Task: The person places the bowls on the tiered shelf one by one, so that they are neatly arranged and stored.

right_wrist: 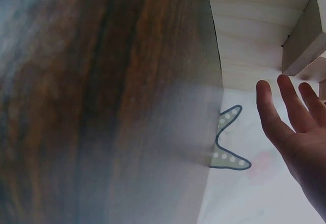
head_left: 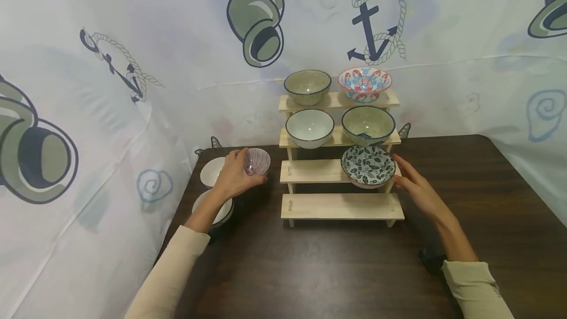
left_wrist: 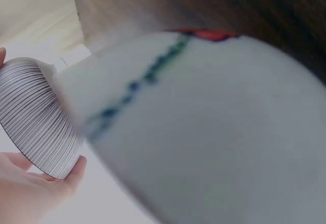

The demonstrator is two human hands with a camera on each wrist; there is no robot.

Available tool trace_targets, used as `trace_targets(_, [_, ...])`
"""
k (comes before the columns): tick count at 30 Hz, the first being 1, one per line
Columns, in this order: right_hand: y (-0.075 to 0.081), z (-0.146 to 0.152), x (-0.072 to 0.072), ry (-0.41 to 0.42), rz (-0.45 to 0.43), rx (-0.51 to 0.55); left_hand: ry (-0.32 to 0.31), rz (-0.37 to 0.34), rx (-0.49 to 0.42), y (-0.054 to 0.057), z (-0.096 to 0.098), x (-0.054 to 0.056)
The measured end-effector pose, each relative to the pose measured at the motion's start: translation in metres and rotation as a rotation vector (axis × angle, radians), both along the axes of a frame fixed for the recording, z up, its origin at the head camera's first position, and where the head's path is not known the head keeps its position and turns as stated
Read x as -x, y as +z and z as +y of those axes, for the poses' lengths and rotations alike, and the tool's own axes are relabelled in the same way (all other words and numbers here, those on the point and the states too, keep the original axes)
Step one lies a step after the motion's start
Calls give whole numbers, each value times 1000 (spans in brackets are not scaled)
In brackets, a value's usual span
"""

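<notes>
My left hand (head_left: 234, 175) grips a small bowl with thin purplish stripes (head_left: 259, 160) at the left of the table. In the left wrist view the thumb and fingers lie around that striped bowl (left_wrist: 38, 114). A white bowl with a green-blue line and a red spot (left_wrist: 214, 127) fills much of this view. My right hand (head_left: 418, 192) is at the right edge of a dark leaf-patterned bowl (head_left: 368, 165) on the stand's second step from the bottom. Its fingers (right_wrist: 275, 114) look extended in the right wrist view, close by the stand's wood (right_wrist: 300, 46).
The pale wooden step stand (head_left: 341, 206) holds an olive speckled bowl (head_left: 307, 85), a red-and-blue patterned bowl (head_left: 364, 82), a white bowl (head_left: 310, 127) and a green bowl (head_left: 367, 123). White bowls (head_left: 211, 170) stand at the table's left edge. A patterned cloth (head_left: 177, 14) hangs behind.
</notes>
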State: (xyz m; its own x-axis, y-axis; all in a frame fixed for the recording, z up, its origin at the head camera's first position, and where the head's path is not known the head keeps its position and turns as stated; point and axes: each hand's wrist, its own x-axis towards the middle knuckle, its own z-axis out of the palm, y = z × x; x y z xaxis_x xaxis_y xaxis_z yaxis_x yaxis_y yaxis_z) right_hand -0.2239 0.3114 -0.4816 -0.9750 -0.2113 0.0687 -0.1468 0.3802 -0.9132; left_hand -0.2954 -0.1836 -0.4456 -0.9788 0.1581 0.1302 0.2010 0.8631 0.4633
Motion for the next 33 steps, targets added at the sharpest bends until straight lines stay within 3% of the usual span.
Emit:
trace_targets(12, [-1, -2, -2, -2, 3, 3, -33, 26, -14, 22, -1, -15])
trace_targets(24, [2, -1, 0, -6, -3, 2, -53, 35, -26, 39, 0, -23])
trace_targets(33, [1, -1, 0, 3, 12, 14, -72, 33, -16, 56, 0, -37])
